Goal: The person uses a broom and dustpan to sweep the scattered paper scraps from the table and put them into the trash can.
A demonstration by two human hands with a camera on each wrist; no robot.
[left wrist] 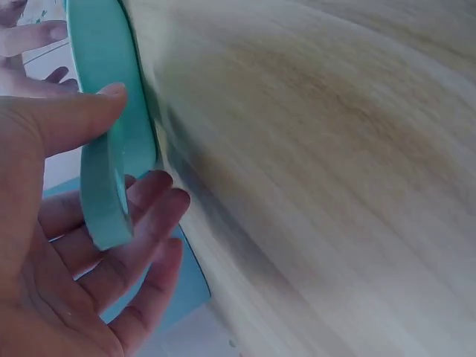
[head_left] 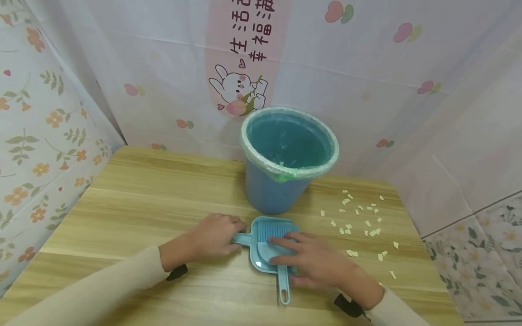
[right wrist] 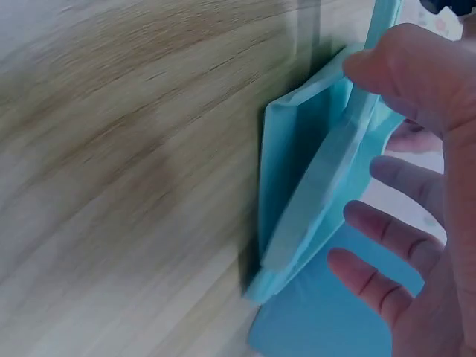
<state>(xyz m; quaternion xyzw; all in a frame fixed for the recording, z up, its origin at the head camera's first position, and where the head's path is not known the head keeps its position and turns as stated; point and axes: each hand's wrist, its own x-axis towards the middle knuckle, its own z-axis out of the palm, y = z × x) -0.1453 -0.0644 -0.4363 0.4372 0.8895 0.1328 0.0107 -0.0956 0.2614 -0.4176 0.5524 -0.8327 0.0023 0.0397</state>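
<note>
A light blue dustpan (head_left: 254, 256) lies on the table in the head view, its handle pointing left. On it rests a matching hand brush (head_left: 266, 251), bristles toward the bin, its slotted handle toward the person. My left hand (head_left: 214, 234) is around the end of the dustpan handle (left wrist: 104, 197), thumb on one side and loosely bent, spread fingers on the other. Over the brush's right side reaches my right hand (head_left: 320, 260), partly hiding it. In the right wrist view its thumb is right at the brush handle (right wrist: 364, 100), while the other fingers are spread apart.
Behind the dustpan stands a blue bin (head_left: 269, 192) with a clear liner folded over its rim. Many small pale yellow paper scraps (head_left: 368, 223) lie scattered on the table (head_left: 163, 194) at right. Patterned cloths (head_left: 163, 90) hang at the back and sides.
</note>
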